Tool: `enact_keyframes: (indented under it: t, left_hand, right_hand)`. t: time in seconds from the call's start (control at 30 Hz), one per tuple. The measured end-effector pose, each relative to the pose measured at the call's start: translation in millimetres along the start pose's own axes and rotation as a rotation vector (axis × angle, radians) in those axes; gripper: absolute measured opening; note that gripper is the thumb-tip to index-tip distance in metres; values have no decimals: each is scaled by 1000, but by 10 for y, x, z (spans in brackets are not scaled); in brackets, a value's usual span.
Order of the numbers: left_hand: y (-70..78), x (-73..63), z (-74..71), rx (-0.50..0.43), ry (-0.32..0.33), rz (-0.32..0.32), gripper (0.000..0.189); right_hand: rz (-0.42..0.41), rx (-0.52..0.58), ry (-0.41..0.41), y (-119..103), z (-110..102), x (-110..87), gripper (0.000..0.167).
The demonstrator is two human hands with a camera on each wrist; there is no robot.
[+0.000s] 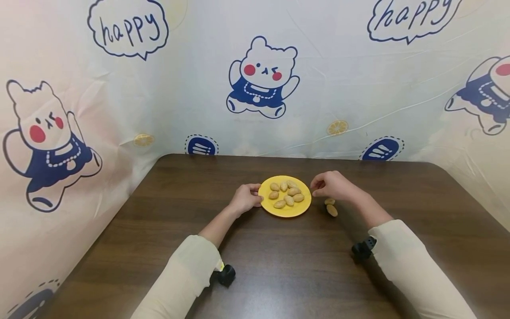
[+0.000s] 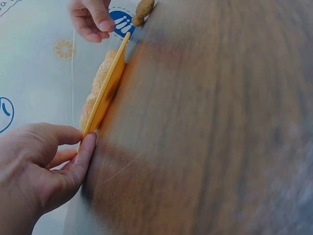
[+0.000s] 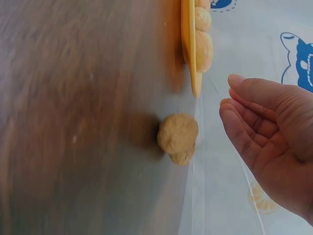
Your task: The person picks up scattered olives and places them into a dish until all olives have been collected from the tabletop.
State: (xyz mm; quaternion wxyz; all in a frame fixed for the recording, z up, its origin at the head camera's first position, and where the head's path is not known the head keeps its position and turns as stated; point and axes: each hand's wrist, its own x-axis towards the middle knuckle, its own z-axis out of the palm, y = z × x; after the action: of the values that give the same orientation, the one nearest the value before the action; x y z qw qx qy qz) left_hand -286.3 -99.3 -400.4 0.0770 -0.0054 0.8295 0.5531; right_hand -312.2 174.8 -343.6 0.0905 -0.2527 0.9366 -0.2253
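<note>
A round yellow plate [image 1: 285, 213] bears several tan oval nuts [image 1: 280, 204]. At its left rim my left hand [image 1: 245, 199] pinches the edge between thumb and fingers, as the left wrist view also shows. My right hand [image 1: 334, 185] hovers just off the plate's right edge, its fingers loosely bent. In the right wrist view a gap shows between that thumb and the fingers, with nothing in it. Two more nuts lie on the table below the right hand: the nearer nut [image 1: 332, 210] is in full view, while the farther nut [image 1: 329, 201] is partly covered by the hand.
A dark brown wooden table [image 1: 279, 270] spans the area, with rounded far corners. Behind it and at both sides hangs a pale printed cloth [image 1: 207, 88] with bear drawings. Each wrist carries a small black camera, one of them the left wrist camera [image 1: 227, 275].
</note>
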Motion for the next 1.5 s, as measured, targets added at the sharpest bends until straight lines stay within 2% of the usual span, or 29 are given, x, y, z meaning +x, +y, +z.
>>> enact_keyframes:
  t: [0.43, 0.7, 1.0, 1.5]
  left_hand:
    - [6, -4, -10, 1, 3, -6, 49]
    - [-8, 11, -8, 4, -1, 4, 50]
    - [-7, 8, -6, 9, -3, 11, 51]
    - [-4, 6, -11, 12, -4, 13, 50]
  right_hand:
    - [10, 5, 1, 214, -39, -137, 20]
    - [35, -10, -39, 334, -76, -201, 19]
    - [42, -44, -86, 393, -57, -212, 15]
    - [47, -57, -91, 409, 1, -216, 6]
